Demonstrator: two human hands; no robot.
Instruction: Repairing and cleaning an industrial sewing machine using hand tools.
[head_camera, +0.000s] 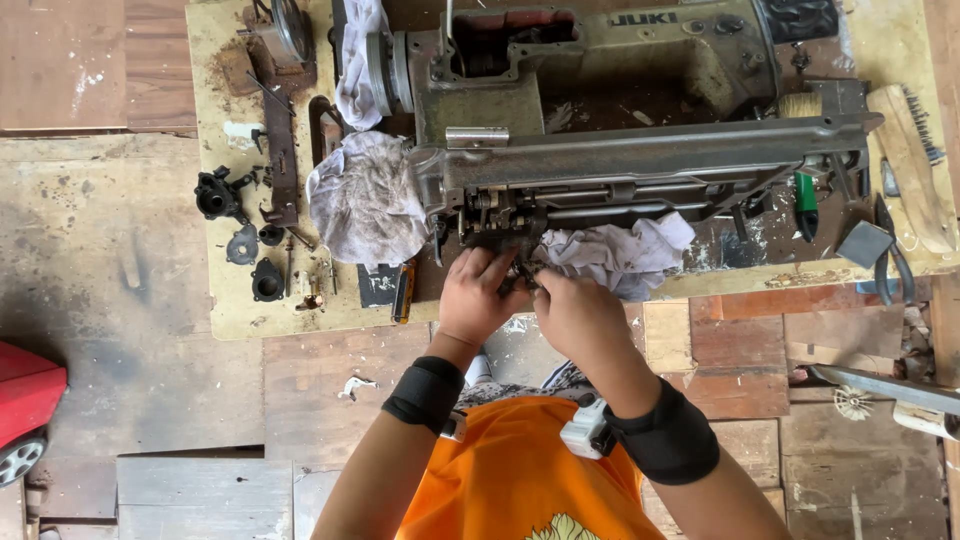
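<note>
A dirty grey sewing machine lies tipped back on a worn work table, its underside mechanism facing me. My left hand and my right hand press together at the lower mechanism near the table's front edge. The fingers are curled around small parts there; what they grip is hidden. A crumpled white rag lies right beside my right hand. Both wrists wear black bands.
A second dirty rag is bunched at the machine's left end. Several small black machine parts lie on the table's left side. A wooden brush, pliers and a green-handled tool sit at the right. A red object is on the floor, left.
</note>
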